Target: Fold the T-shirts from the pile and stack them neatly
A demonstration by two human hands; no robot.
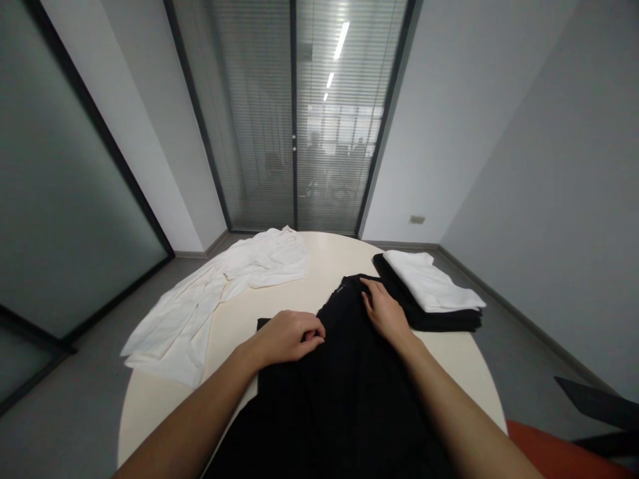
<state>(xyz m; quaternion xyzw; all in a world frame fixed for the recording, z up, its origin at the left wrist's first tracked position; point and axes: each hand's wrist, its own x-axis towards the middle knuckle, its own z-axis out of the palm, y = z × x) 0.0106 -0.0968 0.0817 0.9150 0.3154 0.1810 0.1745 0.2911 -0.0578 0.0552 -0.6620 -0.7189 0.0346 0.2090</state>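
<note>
A black shirt (354, 379) is spread over the near part of the table, with a small pale mark by its neck edge. My left hand (289, 336) is closed at the shirt's left shoulder, fingers curled and thumb pressed in, seemingly pinching the cloth; the fingertips are partly hidden. On the right, my right hand (384, 309) rests on the shirt's upper edge, its fingers stretched out and slightly apart. The lower end of the shirt runs out of view toward me.
The round cream table (339, 243) holds a rumpled white garment (224, 279) at the left. Folded black clothes (444, 321) lie at the right with a folded white one (434, 283) on top. A red chair (549, 452) stands at the lower right, beyond the table's edge.
</note>
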